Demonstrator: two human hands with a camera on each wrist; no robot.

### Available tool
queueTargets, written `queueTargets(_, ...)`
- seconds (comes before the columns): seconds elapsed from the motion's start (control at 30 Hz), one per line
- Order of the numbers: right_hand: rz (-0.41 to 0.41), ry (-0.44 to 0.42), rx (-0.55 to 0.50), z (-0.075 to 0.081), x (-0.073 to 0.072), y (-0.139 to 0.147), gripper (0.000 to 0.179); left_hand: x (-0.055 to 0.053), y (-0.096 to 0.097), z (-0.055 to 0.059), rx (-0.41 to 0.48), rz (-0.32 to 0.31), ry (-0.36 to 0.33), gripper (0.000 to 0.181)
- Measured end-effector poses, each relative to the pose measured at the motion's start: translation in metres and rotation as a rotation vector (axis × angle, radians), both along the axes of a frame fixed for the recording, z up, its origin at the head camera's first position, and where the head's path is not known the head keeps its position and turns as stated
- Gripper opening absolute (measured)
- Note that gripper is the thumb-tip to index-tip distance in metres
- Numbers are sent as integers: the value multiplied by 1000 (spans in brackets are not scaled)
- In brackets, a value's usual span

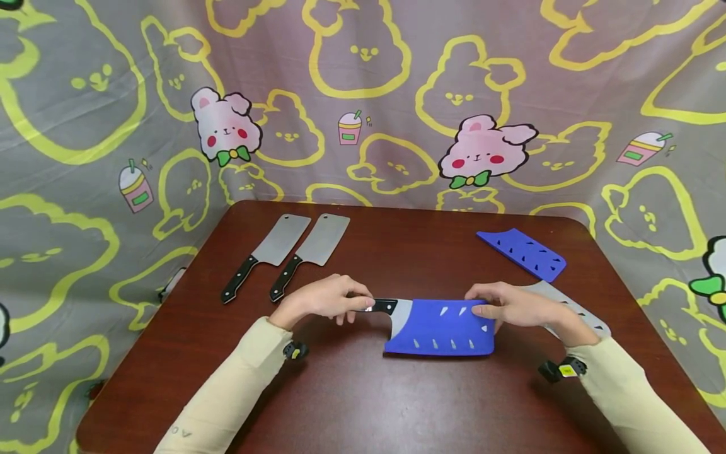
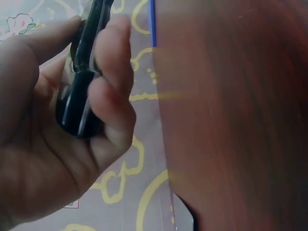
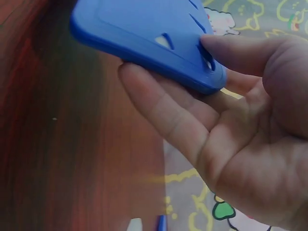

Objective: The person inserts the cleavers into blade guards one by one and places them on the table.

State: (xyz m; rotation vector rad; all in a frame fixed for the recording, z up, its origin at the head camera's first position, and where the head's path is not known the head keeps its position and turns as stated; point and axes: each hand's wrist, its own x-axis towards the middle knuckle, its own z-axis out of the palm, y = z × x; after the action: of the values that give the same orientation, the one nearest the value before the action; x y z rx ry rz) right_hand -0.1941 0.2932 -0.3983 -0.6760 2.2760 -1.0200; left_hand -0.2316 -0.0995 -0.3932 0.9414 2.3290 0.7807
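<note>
A cleaver with a black handle [image 2: 86, 96] is held level above the table's middle. Its blade [image 1: 401, 315] sits inside a blue blade cover [image 1: 442, 328] with slots, and only a strip of metal near the handle shows. My left hand [image 1: 331, 299] grips the handle, fingers curled round it in the left wrist view. At the cover's far right end, my right hand [image 1: 513, 306] pinches the blue cover, thumb on the slotted face and fingers beneath, as the right wrist view shows.
Two bare cleavers, one on the left [image 1: 283, 239] and one beside it [image 1: 325, 239], lie at the table's back left. Another blue cover [image 1: 524, 253] lies at the back right. A pale slotted cover [image 1: 578, 309] is partly hidden behind my right hand. Patterned cloth [image 1: 391, 170] hangs around the table.
</note>
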Motion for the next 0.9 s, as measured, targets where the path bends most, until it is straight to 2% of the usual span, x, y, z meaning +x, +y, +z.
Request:
queueTargets(0.23,2,-36,19,-9,-2,2,22,1,7,-9,-36,-11,-3,28)
queueTargets(0.43,17,-15,48,-13,-5,10,23,2,15,-16,-47,-18,-31,28)
queueTargets(0.53,11,13,54,-13,-6,14,22,3,17,-16,-50,-21,-25,26)
queueTargets(0.63,3,61,48,-11,-6,18,21,2,19,-13,-58,-40,16,25)
queueTargets(0.73,-8,97,29,-8,-5,21,21,1,19,-11,-72,-55,100,26)
queueTargets(0.83,-24,110,34,-3,-3,25,24,-1,15,-7,-95,-47,177,29)
queueTargets(0.9,-35,103,36,1,-1,29,26,-1,12,-3,-97,-36,203,30)
